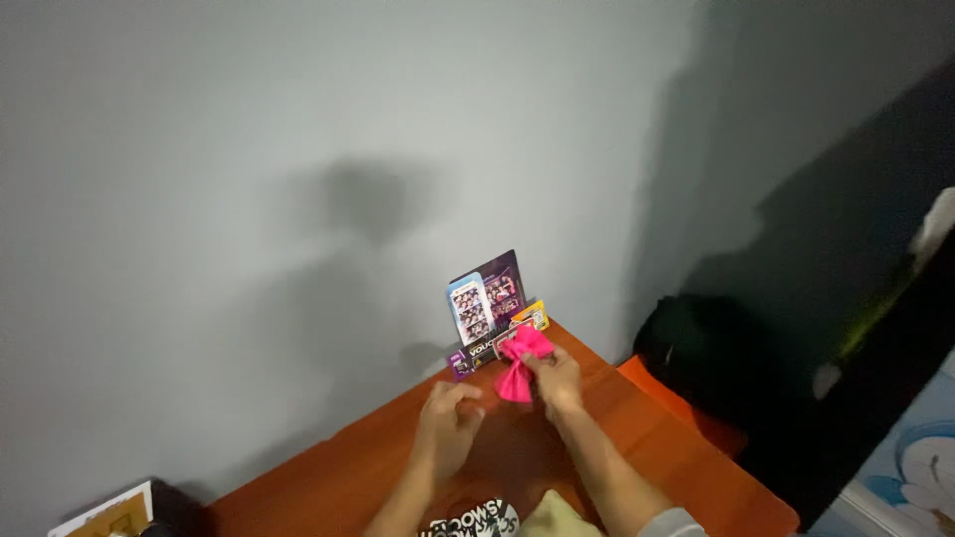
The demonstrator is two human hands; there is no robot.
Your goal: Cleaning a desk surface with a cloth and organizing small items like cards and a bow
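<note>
My right hand (557,381) pinches a bright pink cloth (519,364) that hangs bunched above the reddish-brown wooden table (368,457). Just left of it, my left hand (448,418) hovers with fingers curled and holds nothing. Behind the cloth, a few printed photo cards (485,298) lean upright against the grey wall at the table's far corner.
A black bag (696,348) sits on an orange seat (676,403) to the right of the table. A light box (104,512) lies at the lower left. A black-and-white object (476,519) and a pale cloth (562,517) lie near me.
</note>
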